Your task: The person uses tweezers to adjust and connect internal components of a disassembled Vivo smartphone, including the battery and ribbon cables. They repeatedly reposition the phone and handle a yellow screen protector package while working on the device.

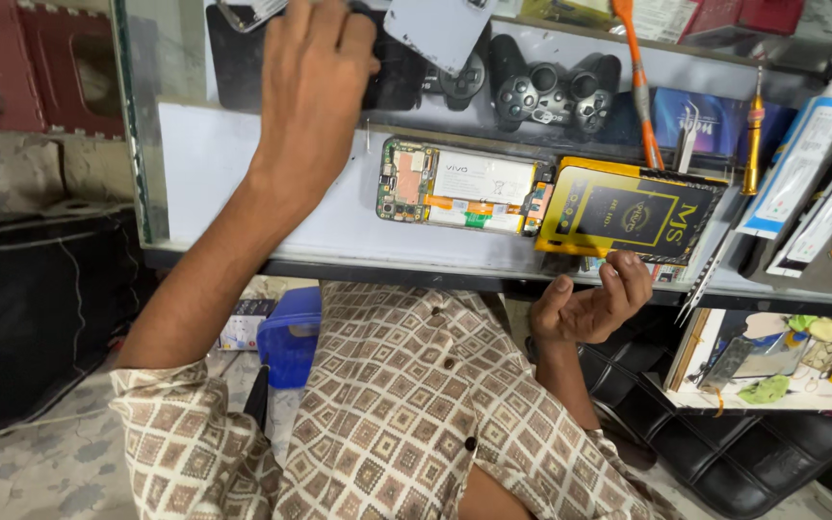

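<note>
Premises: a small phone and electronics repair shop. Landmark is the glass-topped counter (243, 164). On it lies an opened phone (455, 188) with battery and circuit board exposed. Beside that, a yellow-and-black parts packet (628, 212). Behind it, game controllers (546, 91), screwdrivers (753, 135), tweezers (686, 144) and a glue tube (801, 164).

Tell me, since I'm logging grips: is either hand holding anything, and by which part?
The left hand rests on a black device at the counter's far side; the grip itself is hidden. The right hand is open, holding nothing, below the yellow-and-black package.
</note>
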